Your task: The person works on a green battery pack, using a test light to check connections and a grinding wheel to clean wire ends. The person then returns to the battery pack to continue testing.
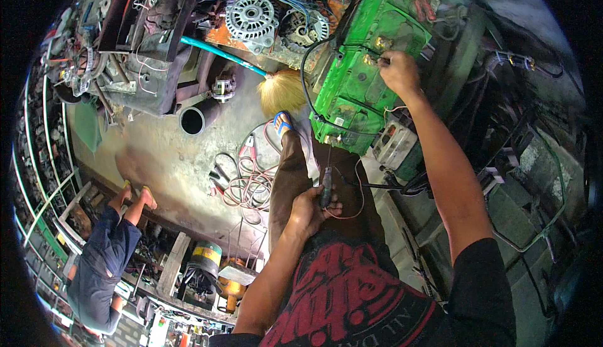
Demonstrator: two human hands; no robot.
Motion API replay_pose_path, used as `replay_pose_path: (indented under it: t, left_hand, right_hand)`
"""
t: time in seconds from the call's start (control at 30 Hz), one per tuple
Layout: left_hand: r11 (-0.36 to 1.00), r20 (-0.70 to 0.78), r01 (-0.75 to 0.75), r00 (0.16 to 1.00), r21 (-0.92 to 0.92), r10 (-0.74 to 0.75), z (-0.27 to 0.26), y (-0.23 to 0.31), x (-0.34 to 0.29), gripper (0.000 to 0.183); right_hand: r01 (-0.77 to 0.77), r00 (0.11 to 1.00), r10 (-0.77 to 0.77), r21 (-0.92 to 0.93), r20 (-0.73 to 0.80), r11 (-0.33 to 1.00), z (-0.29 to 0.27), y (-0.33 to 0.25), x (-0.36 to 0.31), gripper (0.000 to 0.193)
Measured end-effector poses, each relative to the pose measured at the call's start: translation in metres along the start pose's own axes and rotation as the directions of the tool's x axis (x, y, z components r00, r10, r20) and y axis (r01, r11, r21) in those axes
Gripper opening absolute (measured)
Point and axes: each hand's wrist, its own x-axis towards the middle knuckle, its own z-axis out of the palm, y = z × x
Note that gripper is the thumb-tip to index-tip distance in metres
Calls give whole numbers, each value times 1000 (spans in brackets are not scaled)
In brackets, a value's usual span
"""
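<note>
Green battery point(361, 86) lies ahead of the legs point(290, 165), a black cable point(304, 73) looping off its left edge. The right hand point(402, 77) pinches a small dark piece point(382, 61) by the middle terminals; its kind I cannot tell. The left hand point(306, 212) grips a thin-shafted tool point(326, 187), tip at the near terminal point(333, 139). A slipping shaft could bridge metal and spark. Grey bars point(465, 58) crowd the right; bare floor point(163, 143) opens left, past coiled cables point(251, 183).

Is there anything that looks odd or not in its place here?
Yes. Red cables lie tangled on the floor near the person's sandalled foot, where they could trip someone. Also, the green battery has yellowish smears on its top, perhaps grease or corrosion.
</note>
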Motion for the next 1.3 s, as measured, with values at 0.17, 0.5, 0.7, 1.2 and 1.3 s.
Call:
replay_pose_path:
  t: [0.17, 0.5, 0.7, 1.2, 1.3]
  left_hand:
    - [1000, 9, 25, 1000, -1, -25, -1, -3, 5, 35]
    - [999, 44, -26, 999, -30, 27, 2, -3, 7, 34]
    - [998, -2, -50, 999, -38, 50, 7, -2, 10, 32]
    - [997, -100, -63, 993, 34, 66, 21, 3, 14, 30]
    - [999, -76, -36, 996, 25, 38, 15, -1, 7, 32]
  right_hand:
    - [-9, 996, 12, -30, 89, 1000, -5, -1, 3, 21]
    - [-34, 996, 39, -64, 77, 997, -10, -8, 5, 23]
    - [-1, 1000, 1, -39, 4, 999, -7, -7, 4, 23]
    - [-22, 999, 23, -20, 29, 1000, -9, -8, 4, 21]
    - [-7, 1000, 8, -25, 25, 1000, -8, -8, 5, 22]
